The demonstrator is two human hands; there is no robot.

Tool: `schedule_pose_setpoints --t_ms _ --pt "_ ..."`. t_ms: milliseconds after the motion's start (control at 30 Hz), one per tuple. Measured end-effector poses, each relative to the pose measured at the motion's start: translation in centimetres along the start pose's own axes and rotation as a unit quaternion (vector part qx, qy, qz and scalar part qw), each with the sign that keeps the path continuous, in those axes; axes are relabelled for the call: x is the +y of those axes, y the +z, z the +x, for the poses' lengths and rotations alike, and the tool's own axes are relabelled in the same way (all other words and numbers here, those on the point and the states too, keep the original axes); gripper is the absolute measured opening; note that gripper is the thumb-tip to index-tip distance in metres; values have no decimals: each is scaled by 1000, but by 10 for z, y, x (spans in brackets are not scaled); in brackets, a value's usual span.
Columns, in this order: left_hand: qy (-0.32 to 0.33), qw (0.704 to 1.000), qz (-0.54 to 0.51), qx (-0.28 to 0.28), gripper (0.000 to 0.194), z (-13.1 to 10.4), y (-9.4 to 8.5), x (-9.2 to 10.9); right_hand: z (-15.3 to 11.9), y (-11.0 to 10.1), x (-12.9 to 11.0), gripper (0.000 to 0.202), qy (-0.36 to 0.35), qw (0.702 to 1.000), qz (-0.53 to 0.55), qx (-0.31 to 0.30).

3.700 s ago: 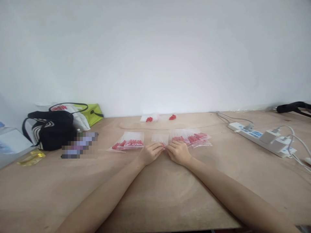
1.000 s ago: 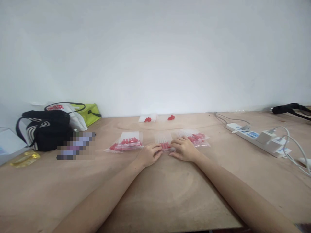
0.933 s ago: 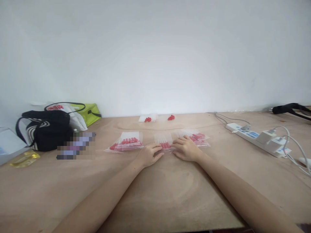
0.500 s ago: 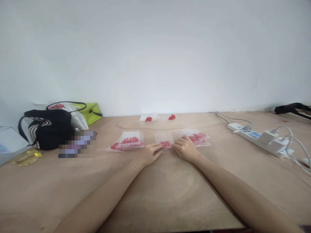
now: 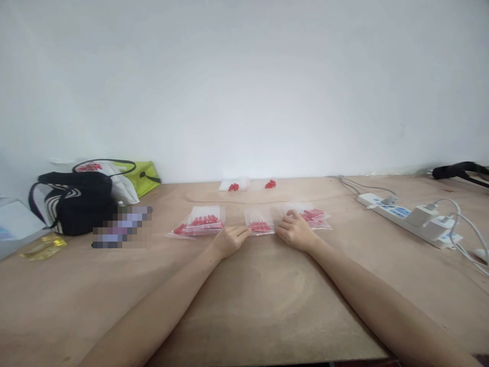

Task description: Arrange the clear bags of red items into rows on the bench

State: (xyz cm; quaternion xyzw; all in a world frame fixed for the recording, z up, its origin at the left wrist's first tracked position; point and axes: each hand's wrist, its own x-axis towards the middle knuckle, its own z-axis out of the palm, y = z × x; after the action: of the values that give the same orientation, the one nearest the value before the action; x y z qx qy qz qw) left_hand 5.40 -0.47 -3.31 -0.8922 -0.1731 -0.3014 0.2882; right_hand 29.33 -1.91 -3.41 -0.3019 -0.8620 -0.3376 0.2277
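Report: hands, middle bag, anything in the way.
Left hand at near left corner of middle bag; right hand by its right edge. Bag flat, red pieces inside. Close alongside: left bags, right bags.

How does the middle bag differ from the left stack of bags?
The middle bag looks single; the left stack has several overlapping layers.
The middle bag lies between the left hand and right hand; the left stack lies left of both.
Both the middle bag and left stack are see-through, with red pieces towards the near edge.
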Motion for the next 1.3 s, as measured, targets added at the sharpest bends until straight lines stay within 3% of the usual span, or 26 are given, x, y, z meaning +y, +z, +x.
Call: schedule_pose_setpoints --t_ms 167,633,967,1100,1300 --pt "-4 1000 -4 0 22 1 -3 -1 1 -1 -2 29 -10 1000 -9 6" --pt "7 997 -8 71 14 3 -9 -4 1 -3 -3 22 -6 999 -9 52" --pt "-43 998 -42 23 14 3 -6 -2 3 -3 -7 24 -5 997 -15 80" --pt "-26 999 -36 0 15 6 -4 0 8 -1 -13 24 -6 997 1 73" --pt "24 999 -17 11 15 8 -5 1 13 -2 -20 23 10 998 14 57"
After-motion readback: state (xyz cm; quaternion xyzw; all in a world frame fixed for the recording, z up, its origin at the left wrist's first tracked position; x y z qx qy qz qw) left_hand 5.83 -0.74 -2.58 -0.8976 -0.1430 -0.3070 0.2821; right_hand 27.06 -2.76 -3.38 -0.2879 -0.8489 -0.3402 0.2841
